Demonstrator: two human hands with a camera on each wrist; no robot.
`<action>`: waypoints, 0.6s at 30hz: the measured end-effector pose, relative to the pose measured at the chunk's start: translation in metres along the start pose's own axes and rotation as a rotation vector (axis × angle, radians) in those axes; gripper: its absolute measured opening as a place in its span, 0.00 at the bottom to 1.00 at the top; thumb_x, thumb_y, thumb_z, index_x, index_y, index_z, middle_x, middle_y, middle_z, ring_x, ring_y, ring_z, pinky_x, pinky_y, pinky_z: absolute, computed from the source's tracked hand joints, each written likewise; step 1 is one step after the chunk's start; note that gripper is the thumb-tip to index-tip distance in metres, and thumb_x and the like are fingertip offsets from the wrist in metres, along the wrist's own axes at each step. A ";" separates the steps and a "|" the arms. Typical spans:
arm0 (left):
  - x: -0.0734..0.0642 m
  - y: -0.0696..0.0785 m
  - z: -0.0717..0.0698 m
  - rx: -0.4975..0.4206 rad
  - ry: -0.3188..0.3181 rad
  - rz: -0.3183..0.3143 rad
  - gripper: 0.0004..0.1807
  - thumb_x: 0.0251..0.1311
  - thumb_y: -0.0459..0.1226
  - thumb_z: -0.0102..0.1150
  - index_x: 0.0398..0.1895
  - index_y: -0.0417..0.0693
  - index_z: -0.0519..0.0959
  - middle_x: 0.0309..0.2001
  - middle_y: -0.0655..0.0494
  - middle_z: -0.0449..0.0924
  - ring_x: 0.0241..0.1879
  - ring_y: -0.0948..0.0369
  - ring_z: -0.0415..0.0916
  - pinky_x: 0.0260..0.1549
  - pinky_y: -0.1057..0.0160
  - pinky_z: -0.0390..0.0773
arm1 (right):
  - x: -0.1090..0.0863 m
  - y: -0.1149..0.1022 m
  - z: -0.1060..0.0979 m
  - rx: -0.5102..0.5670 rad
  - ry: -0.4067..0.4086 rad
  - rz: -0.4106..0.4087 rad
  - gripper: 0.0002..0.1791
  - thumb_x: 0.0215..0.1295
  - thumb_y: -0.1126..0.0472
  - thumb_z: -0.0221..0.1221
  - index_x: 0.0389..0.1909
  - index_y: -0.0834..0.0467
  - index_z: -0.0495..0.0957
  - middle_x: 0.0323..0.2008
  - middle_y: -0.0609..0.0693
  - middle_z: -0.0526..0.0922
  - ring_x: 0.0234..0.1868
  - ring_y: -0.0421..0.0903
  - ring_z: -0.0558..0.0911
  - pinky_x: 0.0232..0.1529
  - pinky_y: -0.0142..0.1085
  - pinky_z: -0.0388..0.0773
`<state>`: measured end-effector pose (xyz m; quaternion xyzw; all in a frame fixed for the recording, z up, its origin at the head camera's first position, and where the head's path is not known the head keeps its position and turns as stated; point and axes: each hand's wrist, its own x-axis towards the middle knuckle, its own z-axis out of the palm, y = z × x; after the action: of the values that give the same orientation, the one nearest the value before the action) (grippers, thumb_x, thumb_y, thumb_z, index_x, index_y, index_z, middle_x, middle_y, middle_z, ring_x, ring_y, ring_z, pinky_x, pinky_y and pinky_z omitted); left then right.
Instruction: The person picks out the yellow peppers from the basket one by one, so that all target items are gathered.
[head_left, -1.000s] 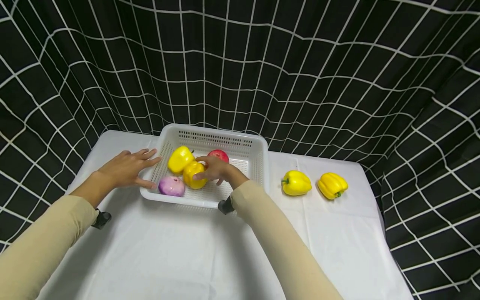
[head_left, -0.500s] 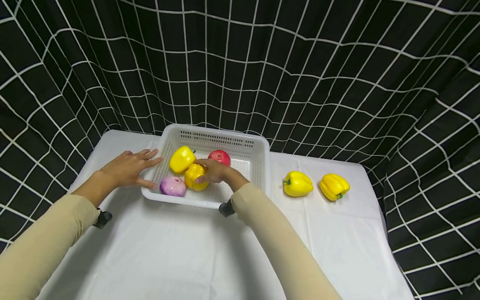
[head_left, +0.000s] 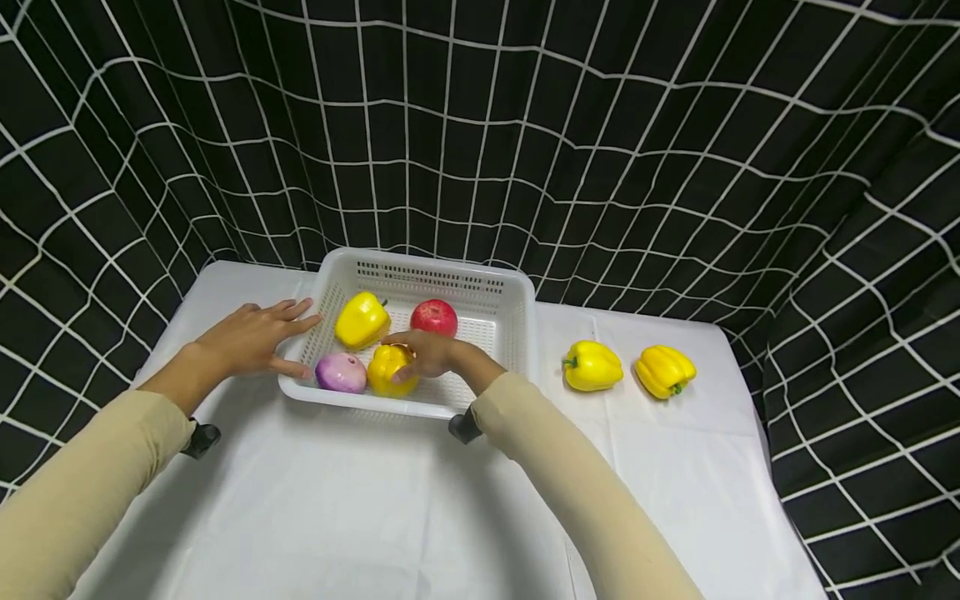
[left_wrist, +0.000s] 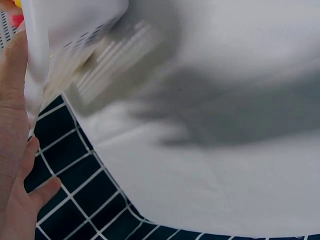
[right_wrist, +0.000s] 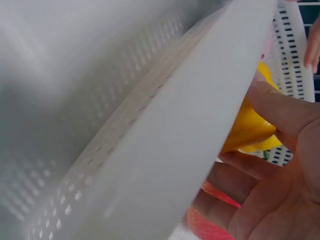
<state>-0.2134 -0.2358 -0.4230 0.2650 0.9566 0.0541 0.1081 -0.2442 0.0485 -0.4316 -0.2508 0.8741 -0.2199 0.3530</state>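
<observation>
Inside the white plastic basket point(head_left: 480, 408), my right hand point(head_left: 435, 354) grips a yellow bell pepper point(head_left: 384, 371) close to the near wall. Its thumb lies along one side of the pepper point(right_wrist: 245, 127) in the right wrist view, where the basket rim hides part of it. My left hand point(head_left: 251, 337) rests at the basket's left rim with fingers spread and mostly straight. A purple onion point(head_left: 341, 372) lies just left of the gripped pepper. Behind them are another yellow bell pepper point(head_left: 362, 320) and a red apple-like fruit point(head_left: 435, 317).
Two more yellow bell peppers, one point(head_left: 592, 365) nearer the basket and one point(head_left: 664, 372) farther right, lie on the white-covered table point(head_left: 337, 508). A black curtain point(head_left: 480, 125) with white grid lines surrounds the back and sides.
My right hand has shifted the gripped pepper toward the basket's near wall, away from the other pepper. The red fruit now shows more fully. My left hand has stayed in place.
</observation>
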 end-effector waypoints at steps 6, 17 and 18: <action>0.001 0.000 0.000 -0.006 -0.004 -0.005 0.49 0.54 0.59 0.68 0.73 0.43 0.64 0.75 0.36 0.54 0.73 0.37 0.52 0.62 0.30 0.61 | -0.009 -0.003 -0.003 -0.006 -0.057 -0.005 0.38 0.66 0.59 0.64 0.75 0.53 0.61 0.73 0.56 0.63 0.73 0.54 0.63 0.73 0.49 0.58; 0.001 0.001 0.001 0.011 0.007 0.003 0.48 0.54 0.59 0.67 0.73 0.43 0.65 0.75 0.37 0.55 0.73 0.37 0.54 0.62 0.30 0.62 | -0.040 -0.003 -0.014 -0.102 -0.081 -0.121 0.37 0.66 0.62 0.63 0.75 0.58 0.61 0.72 0.56 0.65 0.70 0.54 0.65 0.74 0.46 0.57; 0.001 0.001 0.001 0.011 0.007 0.003 0.48 0.54 0.59 0.67 0.73 0.44 0.64 0.75 0.37 0.55 0.72 0.37 0.54 0.62 0.30 0.62 | -0.044 -0.001 -0.016 -0.101 -0.079 -0.125 0.37 0.66 0.62 0.64 0.75 0.58 0.61 0.72 0.56 0.65 0.70 0.54 0.65 0.74 0.46 0.57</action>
<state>-0.2134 -0.2345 -0.4242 0.2670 0.9568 0.0500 0.1032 -0.2280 0.0767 -0.3987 -0.3310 0.8521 -0.1871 0.3597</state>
